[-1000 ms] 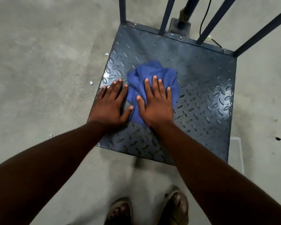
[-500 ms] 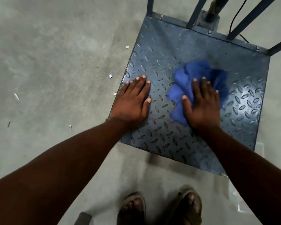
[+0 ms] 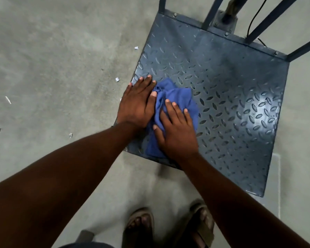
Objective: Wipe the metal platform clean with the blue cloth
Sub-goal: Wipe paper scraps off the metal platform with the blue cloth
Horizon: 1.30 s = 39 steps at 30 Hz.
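Observation:
A dark blue-grey metal platform (image 3: 231, 90) with a raised diamond tread lies on the concrete floor. A crumpled blue cloth (image 3: 170, 94) sits on its near left corner. My right hand (image 3: 177, 133) lies flat on the cloth with straight spread fingers, pressing it onto the plate. Just left of it, my left hand (image 3: 138, 102) rests flat on the platform's left edge, fingers straight, its thumb touching the cloth. The cloth's near part is hidden under my right hand.
Blue metal bars (image 3: 268, 17) and a post base with a black cable (image 3: 252, 17) rise from the platform's far edge. Small white scraps (image 3: 117, 79) lie on the concrete floor to the left. My sandalled feet (image 3: 141, 228) stand just in front of the platform.
My right hand has slid the cloth from the platform's middle right back to the near left corner, beside my left hand. My left hand has stayed on the left edge.

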Each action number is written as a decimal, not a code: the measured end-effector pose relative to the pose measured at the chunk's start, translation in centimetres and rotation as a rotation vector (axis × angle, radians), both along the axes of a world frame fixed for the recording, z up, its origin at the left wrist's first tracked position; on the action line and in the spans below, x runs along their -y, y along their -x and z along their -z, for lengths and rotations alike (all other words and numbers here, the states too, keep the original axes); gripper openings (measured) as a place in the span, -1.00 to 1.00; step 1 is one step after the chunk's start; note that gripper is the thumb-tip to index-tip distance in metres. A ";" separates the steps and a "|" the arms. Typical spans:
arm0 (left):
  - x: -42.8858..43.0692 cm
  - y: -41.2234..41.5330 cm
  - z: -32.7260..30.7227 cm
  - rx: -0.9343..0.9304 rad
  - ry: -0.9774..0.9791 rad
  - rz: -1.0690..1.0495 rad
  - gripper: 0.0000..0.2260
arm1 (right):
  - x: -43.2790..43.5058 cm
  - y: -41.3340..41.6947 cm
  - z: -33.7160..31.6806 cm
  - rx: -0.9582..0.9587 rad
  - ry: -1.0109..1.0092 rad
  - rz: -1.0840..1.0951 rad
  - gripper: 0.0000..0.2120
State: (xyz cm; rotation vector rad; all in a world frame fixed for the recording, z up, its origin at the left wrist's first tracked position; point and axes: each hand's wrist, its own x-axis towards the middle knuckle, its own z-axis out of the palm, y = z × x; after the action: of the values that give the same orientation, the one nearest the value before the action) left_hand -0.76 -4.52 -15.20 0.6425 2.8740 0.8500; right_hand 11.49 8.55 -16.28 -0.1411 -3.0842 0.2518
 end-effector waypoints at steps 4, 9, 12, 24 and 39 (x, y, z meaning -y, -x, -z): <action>-0.4 0.4 -1.2 0.188 -0.074 -0.065 -0.44 | -3.4 2.1 -0.1 -0.021 0.000 0.199 -0.38; 0.1 1.8 -3.3 0.533 -0.288 -0.122 -0.55 | 1.8 3.0 -0.2 0.060 0.058 -0.019 -0.34; 0.3 2.5 -4.1 0.702 -0.370 -0.125 -0.48 | 5.9 -0.5 0.0 0.037 0.144 -0.278 -0.41; 1.5 2.8 -2.5 0.422 -0.135 0.060 -0.62 | 6.2 -1.3 -0.3 -0.025 0.134 -0.542 -0.47; 1.7 -0.1 -0.6 -0.059 0.338 0.277 -0.08 | -8.0 -5.0 -0.4 0.017 -0.025 0.470 -0.30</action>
State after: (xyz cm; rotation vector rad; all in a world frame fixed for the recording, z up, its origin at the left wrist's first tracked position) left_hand -0.64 -6.25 -14.56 1.0006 2.7858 0.3046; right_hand 16.54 16.53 -15.91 -0.8514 -2.9505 0.1882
